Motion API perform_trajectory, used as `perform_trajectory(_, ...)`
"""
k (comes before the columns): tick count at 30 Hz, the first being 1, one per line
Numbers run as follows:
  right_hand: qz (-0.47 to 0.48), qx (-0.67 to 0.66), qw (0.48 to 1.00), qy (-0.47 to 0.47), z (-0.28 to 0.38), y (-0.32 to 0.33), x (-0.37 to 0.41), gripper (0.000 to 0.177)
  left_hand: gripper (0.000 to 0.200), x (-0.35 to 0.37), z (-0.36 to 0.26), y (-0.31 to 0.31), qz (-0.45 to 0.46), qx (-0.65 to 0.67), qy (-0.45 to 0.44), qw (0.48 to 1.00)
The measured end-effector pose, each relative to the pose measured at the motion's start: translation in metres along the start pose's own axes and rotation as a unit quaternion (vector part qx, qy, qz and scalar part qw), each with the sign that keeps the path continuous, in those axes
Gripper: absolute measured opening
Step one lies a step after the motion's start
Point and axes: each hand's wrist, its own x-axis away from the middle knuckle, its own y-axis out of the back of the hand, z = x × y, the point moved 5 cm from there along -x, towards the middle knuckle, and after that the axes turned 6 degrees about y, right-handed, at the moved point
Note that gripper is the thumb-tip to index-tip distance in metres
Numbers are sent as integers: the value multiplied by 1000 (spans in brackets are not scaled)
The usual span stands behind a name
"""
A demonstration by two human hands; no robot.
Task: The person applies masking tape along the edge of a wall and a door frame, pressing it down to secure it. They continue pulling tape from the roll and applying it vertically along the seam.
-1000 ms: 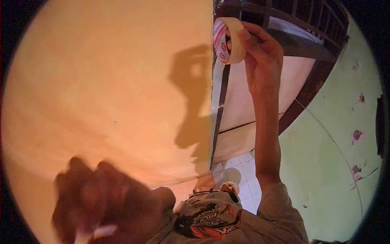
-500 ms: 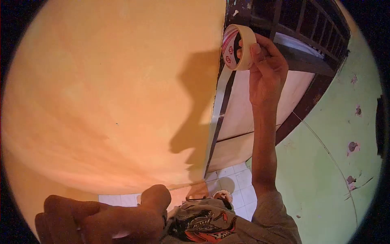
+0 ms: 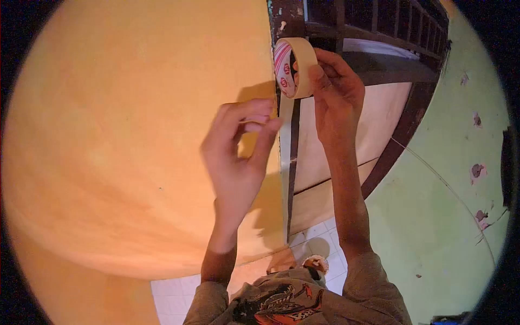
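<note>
My right hand (image 3: pixel 338 89) holds a roll of masking tape (image 3: pixel 306 67) at the dark door frame, thumb on the pale outer face and some fingers inside the ring. Its white core carries red print and faces left. Below and left of the roll is my left hand (image 3: pixel 238 141), in front of the orange wall (image 3: pixel 135 119). The left fingers are curved, with a gap between thumb and fingertips and nothing visible in them. A pale strip (image 3: pixel 286 130) runs down along the wall's edge beneath the roll.
A dark wooden frame with slats (image 3: pixel 379 21) rises behind the roll, above a pale door panel (image 3: pixel 325 151). To the right is a green wall (image 3: pixel 433 233) with chipped spots and a thin cable (image 3: pixel 433 170). White floor tiles (image 3: pixel 176 295) lie below.
My left hand has risen from the lower left to just below the tape roll, its fingers now apart. The roll and right hand appear slightly further left as the view has shifted.
</note>
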Motion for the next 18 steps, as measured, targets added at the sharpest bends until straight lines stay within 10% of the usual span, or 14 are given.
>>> perform_trajectory(9,15,62,997,-50,1,17,18,26,23,12,96,-48,181,148,189,954)
perform_trajectory(18,21,44,995,-92,6,20,39,36,38,5,99,-45,154,207,219,941)
